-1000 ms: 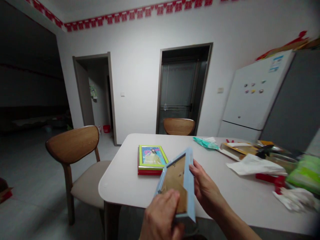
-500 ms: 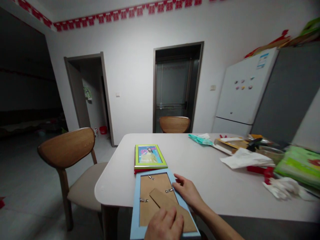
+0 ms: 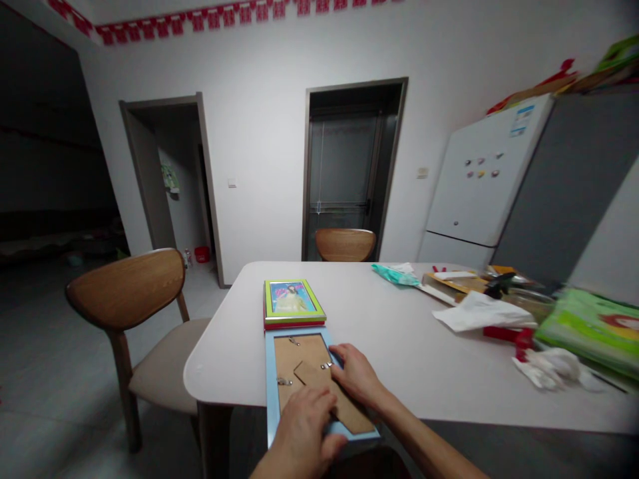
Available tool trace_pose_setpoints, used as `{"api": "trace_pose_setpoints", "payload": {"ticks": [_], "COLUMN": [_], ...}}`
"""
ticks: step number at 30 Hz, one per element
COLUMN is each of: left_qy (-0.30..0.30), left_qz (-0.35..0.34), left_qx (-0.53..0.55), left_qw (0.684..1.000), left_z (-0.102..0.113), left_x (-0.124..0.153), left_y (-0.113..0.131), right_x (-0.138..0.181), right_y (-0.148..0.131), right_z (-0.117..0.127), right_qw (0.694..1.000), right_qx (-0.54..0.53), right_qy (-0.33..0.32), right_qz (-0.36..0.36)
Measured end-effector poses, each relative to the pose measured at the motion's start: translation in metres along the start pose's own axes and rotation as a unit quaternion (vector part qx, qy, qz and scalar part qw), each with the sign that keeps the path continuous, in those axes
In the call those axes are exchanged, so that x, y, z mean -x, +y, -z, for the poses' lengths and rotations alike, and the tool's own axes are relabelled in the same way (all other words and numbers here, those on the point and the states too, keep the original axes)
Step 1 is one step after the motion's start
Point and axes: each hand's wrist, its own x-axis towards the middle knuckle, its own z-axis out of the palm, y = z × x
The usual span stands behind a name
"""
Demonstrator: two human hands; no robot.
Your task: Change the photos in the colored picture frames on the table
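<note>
A light blue picture frame point(image 3: 271, 386) lies back side up, its near end jutting past the table edge. In it sits a brown backing board point(image 3: 287, 356) with a fold-out stand point(image 3: 310, 376) and metal clips point(image 3: 326, 365). My left hand point(image 3: 307, 422) rests on the backing, fingers bent over the stand's left side, thumb apart. My right hand point(image 3: 358, 376) grips the frame's right edge, fingertips beside the right clip. Just beyond it, a lime green picture frame point(image 3: 294, 318) with a picture of a figure in a pale dress lies on a red one point(image 3: 272, 326).
Across the white table point(image 3: 379, 319) lie a teal packet point(image 3: 397, 274), white paper point(image 3: 482, 311), a crumpled white cloth point(image 3: 554, 369) and a green package point(image 3: 594, 329). Wooden chairs stand at the left point(image 3: 127, 289) and far side point(image 3: 345, 245). A fridge point(image 3: 479, 179) is behind.
My left hand has moved up and left across the backing, with its thumb now apart. My right hand stays at the frame's right edge, its fingers nearer the clip. The view has shifted slightly.
</note>
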Motion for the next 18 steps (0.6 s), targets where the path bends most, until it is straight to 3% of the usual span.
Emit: {"api": "trace_pose_setpoints", "payload": {"ticks": [3,6,18], "left_qy": [0.101,0.101,0.099], "left_qz": [0.117,0.192,0.192], "left_qx": [0.039,0.08,0.106], "left_qw": [0.987,0.973,0.971], "left_z": [0.019,0.027,0.026], "left_x": [0.002,0.004,0.005], "left_y": [-0.032,-0.059,-0.065], "right_x": [0.001,-0.001,-0.009], "right_y": [0.0,-0.002,-0.007], "right_z": [0.001,0.0,-0.005], "right_qw": [1.0,1.0,0.999], "right_qx": [0.0,0.014,0.052], "right_qy": [-0.006,-0.012,-0.01], "right_qz": [0.014,0.012,0.006]}}
